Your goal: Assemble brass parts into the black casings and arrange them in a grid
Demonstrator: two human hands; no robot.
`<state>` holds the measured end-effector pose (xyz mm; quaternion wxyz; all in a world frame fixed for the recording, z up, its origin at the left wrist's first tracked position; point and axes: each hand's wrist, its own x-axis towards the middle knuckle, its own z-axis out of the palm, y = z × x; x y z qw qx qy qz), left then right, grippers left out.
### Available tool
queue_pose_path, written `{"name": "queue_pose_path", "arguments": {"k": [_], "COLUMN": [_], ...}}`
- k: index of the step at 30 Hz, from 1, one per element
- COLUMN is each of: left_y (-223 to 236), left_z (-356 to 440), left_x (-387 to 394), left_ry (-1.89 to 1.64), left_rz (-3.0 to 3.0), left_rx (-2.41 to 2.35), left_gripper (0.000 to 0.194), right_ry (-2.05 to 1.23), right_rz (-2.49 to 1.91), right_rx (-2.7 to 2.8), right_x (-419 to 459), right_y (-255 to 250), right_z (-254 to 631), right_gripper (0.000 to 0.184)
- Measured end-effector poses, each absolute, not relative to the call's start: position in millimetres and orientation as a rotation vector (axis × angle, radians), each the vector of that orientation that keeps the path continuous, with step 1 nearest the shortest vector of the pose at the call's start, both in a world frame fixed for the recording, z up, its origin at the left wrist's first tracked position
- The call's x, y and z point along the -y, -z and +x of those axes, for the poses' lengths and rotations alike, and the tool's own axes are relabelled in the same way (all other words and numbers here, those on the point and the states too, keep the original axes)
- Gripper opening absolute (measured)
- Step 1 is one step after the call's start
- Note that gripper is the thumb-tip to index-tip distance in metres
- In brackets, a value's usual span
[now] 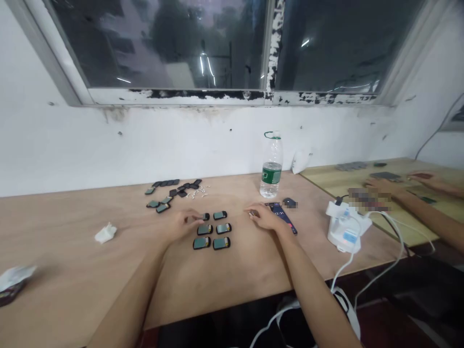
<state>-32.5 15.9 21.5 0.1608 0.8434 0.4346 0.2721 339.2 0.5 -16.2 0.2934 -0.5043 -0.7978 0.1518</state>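
Note:
My left hand (pixel 186 223) is closed in a pinch at the left edge of a small black-cased device with a grey-green face (pixel 205 216), lying flat on the table. Several like it lie in two columns, among them one at the upper right (pixel 220 215) and one at the lower left (pixel 201 243). Right of these, my right hand (pixel 264 216) hovers low or rests by the phone (pixel 281 216), thumb and fingers pinched. A tiny whitish spot shows at its fingertips, too small to name.
Behind my left hand lie black cases (pixel 183 187), more devices (pixel 163 207) and small white bits (pixel 197 192). A water bottle (pixel 271 169) stands near the wall. Crumpled tissue (pixel 106 233) lies left; a white power strip (pixel 346 227) with cables stands right. Another person's hands (pixel 386 186) work beyond.

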Motion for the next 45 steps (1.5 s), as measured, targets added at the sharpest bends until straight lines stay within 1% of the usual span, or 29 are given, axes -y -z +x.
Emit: {"name": "queue_pose_path", "arguments": {"k": [4, 7, 11, 13, 20, 22, 26, 29, 35, 39, 43, 45], "left_y": [-9.1, 1.2, 8.8, 10.8, 9.4, 5.9, -0.7, -2.9, 3.3, 9.8, 7.7, 4.9], "left_z": [-31.4, -31.2, -33.7, -34.8, -31.0, -29.5, -22.6, -10.0, 16.4, 22.0, 22.6, 22.2], "left_x": [-26.0, -34.1, -40.1, -41.1, -38.5, -35.8, -25.9, -15.7, -3.5, -3.0, -1.8, -0.9], "left_ry": [-0.944, -0.925, -0.881, -0.883, -0.947, -0.987, -1.078, -1.117, -1.158, -1.222, -1.251, -1.240], "left_rz": [2.410, 2.399, 2.371, 2.361, 2.338, 2.335, 2.330, 2.361, 2.543, 2.625, 2.677, 2.693], "left_rx": [-1.223, -1.193, -1.223, -1.240, -1.276, -1.297, -1.294, -1.176, -0.825, -0.727, -0.693, -0.683], "left_gripper": [0.036, 0.034, 0.030, 0.029, 0.023, 0.021, 0.023, 0.024, 0.015, 0.010, 0.012, 0.013], "right_ry": [-0.440, -0.399, -0.327, -0.315, -0.296, -0.307, -0.431, -0.493, -0.686, -0.647, -0.548, -0.560], "right_rz": [-1.287, -1.286, -1.356, -1.392, -1.440, -1.367, -1.159, -1.085, -0.919, -0.897, -0.874, -0.838], "right_rx": [2.104, 2.100, 2.122, 2.119, 2.093, 2.068, 1.941, 1.803, 1.653, 1.608, 1.673, 1.708], "right_x": [-0.1, 0.6, -2.1, -4.9, -6.5, -4.3, 2.1, 8.9, 20.2, 21.3, 23.4, 25.1], "right_y": [14.5, 12.4, 14.3, 17.3, 20.6, 17.5, 9.3, 5.3, 8.6, 11.0, 8.9, 8.7], "right_z": [337.7, 337.7, 341.9, 343.7, 340.5, 337.0, 323.3, 304.6, 258.9, 243.8, 242.5, 243.8], "right_gripper": [0.034, 0.032, 0.017, 0.014, 0.014, 0.013, 0.016, 0.019, 0.023, 0.023, 0.018, 0.016]}}
